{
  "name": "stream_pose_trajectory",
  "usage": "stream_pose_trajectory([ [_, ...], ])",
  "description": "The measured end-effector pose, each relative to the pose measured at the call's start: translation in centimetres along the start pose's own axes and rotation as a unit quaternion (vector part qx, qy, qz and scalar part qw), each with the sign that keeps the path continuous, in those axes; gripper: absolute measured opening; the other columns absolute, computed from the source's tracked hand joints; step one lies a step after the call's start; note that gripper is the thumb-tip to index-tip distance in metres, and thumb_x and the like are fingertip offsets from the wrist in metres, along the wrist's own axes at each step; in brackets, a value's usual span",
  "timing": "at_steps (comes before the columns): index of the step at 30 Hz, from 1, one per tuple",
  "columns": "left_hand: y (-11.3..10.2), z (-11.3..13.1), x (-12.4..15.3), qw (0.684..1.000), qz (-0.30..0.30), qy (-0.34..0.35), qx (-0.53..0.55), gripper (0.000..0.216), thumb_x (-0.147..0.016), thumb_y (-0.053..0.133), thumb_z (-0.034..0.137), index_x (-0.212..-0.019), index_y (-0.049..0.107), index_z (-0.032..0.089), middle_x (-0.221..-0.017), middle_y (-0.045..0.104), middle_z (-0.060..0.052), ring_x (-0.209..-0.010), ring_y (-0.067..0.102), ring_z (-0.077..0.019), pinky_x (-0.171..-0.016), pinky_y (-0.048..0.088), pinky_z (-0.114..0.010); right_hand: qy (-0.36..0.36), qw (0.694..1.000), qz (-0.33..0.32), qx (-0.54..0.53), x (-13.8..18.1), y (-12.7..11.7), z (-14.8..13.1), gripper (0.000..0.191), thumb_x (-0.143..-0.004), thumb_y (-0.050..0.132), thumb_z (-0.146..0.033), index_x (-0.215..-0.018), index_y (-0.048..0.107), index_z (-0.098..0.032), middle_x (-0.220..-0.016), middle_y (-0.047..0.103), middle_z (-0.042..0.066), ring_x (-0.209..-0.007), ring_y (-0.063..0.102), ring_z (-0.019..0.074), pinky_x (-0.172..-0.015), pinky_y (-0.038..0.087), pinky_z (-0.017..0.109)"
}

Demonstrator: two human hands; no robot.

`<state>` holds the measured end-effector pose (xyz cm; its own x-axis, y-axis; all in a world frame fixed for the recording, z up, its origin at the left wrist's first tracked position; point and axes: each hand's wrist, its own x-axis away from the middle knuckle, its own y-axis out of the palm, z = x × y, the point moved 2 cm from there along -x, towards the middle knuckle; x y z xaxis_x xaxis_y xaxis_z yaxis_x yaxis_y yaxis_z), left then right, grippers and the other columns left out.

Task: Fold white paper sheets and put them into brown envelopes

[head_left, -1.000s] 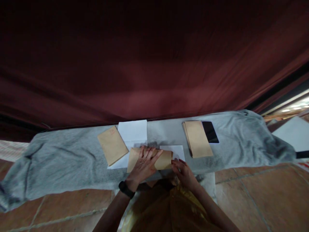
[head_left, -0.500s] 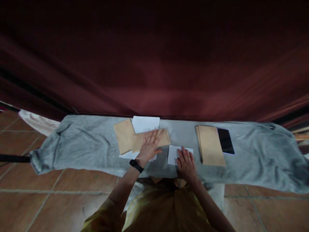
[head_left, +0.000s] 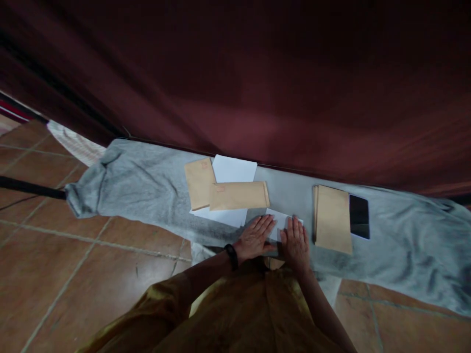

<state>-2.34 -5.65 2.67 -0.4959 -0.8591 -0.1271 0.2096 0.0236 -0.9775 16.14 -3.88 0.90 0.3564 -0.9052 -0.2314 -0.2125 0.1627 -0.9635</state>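
Note:
A small white sheet of paper (head_left: 278,219), perhaps folded, lies on the grey cloth near its front edge. My left hand (head_left: 255,237), a dark band on its wrist, rests flat on the paper's left side with fingers stretched. On the right side of the same sheet lies my right hand (head_left: 296,243), also flat, fingers extended. Just beyond my left hand, a brown envelope (head_left: 239,195) lies crosswise, overlapping another brown envelope (head_left: 199,184). Beneath them, white sheets (head_left: 234,169) stick out at the back and front.
To the right is a stack of brown envelopes (head_left: 333,219), with a dark-screened phone (head_left: 359,216) beside it. A grey cloth (head_left: 147,181) covers the narrow surface. Behind it rises a dark red upright surface (head_left: 257,98). Tiled floor (head_left: 73,274) shows in front.
My left hand has left the crosswise brown envelope and come down right onto the small white paper beside my right hand. The camera view has tilted.

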Motion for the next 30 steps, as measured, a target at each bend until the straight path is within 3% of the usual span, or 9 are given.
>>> stream_pose_trajectory([
  [9, 0.0, 0.1, 0.4, 1.000, -0.014, 0.001, -0.010, 0.088, -0.096, 0.034, 0.068, -0.158, 0.019, 0.007, -0.165, 0.018, -0.018, -0.155, 0.012, -0.0275, -0.126, 0.011, -0.046, 0.043, 0.999, 0.026, 0.006, 1.8, 0.3, 1.6, 0.066, -0.105, 0.034, -0.039, -0.160, 0.013, -0.009, -0.161, 0.028, 0.022, -0.146, 0.032, 0.0363, -0.113, 0.034, 0.056],
  [12, 0.0, 0.2, 0.3, 1.000, -0.020, -0.006, 0.002, 0.087, -0.096, 0.038, 0.066, -0.158, 0.019, 0.008, -0.165, 0.018, -0.017, -0.155, 0.012, -0.0275, -0.126, 0.010, -0.046, 0.050, 0.999, 0.017, -0.006, 2.0, 0.3, 1.2, 0.064, -0.105, 0.030, -0.037, -0.160, 0.012, -0.010, -0.161, 0.028, 0.023, -0.148, 0.029, 0.0372, -0.114, 0.032, 0.059],
  [17, -0.3, 0.3, 0.1, 0.999, -0.031, -0.016, 0.013, 0.083, -0.097, 0.038, 0.064, -0.157, 0.022, 0.009, -0.165, 0.020, -0.016, -0.154, 0.014, -0.0274, -0.126, 0.010, -0.046, -0.004, 0.998, 0.003, -0.060, 2.2, 0.5, -0.6, 0.065, -0.106, 0.031, -0.038, -0.160, 0.008, -0.011, -0.163, 0.023, 0.021, -0.151, 0.020, 0.0327, -0.117, 0.030, 0.058],
  [24, -0.4, 0.2, 0.2, 1.000, -0.020, -0.018, 0.011, 0.081, -0.097, 0.041, 0.063, -0.156, 0.025, 0.010, -0.165, 0.023, -0.015, -0.154, 0.017, -0.0266, -0.126, 0.015, -0.046, 0.042, 0.998, 0.012, -0.037, 2.9, 0.5, -0.1, 0.068, -0.105, 0.032, -0.043, -0.160, 0.013, -0.007, -0.163, 0.023, 0.023, -0.150, 0.023, 0.0349, -0.116, 0.030, 0.056],
  [30, 0.8, 2.5, -2.5, 0.998, 0.013, -0.054, 0.030, 0.067, -0.102, 0.035, 0.052, -0.153, 0.032, 0.008, -0.161, 0.032, -0.016, -0.152, 0.024, -0.0258, -0.124, 0.022, -0.044, 0.047, 0.999, 0.013, -0.018, 3.0, 0.3, 0.1, 0.068, -0.104, 0.033, -0.039, -0.160, 0.010, -0.008, -0.163, 0.023, 0.023, -0.149, 0.026, 0.0334, -0.116, 0.033, 0.055],
])
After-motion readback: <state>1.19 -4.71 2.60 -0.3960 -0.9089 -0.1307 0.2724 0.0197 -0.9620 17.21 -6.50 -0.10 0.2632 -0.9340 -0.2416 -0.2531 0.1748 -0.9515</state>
